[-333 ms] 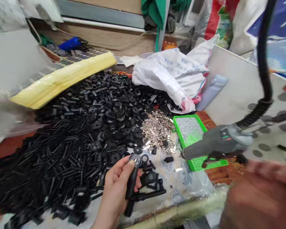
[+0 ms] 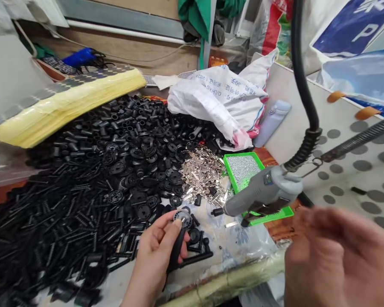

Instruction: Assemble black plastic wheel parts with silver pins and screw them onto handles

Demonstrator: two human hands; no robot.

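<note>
My left hand is closed around a black plastic handle, its thumb against the round ribbed disc at the top end. A grey electric screwdriver hangs from a coiled support above the green tray, its tip pointing left. At the right edge my right hand is blurred, right of the screwdriver and not touching it; what its fingers do is smeared by motion. Small metal strips lie in a heap beyond my left hand.
A large heap of black plastic parts covers the left and middle of the table. Behind it are a yellow padded sheet and a white woven sack. A perforated white panel stands at the right.
The view has shifted to the right. The screwdriver hangs further left and nearer my left hand. More of my right hand shows, raised at the right. My left hand still holds the handle.
</note>
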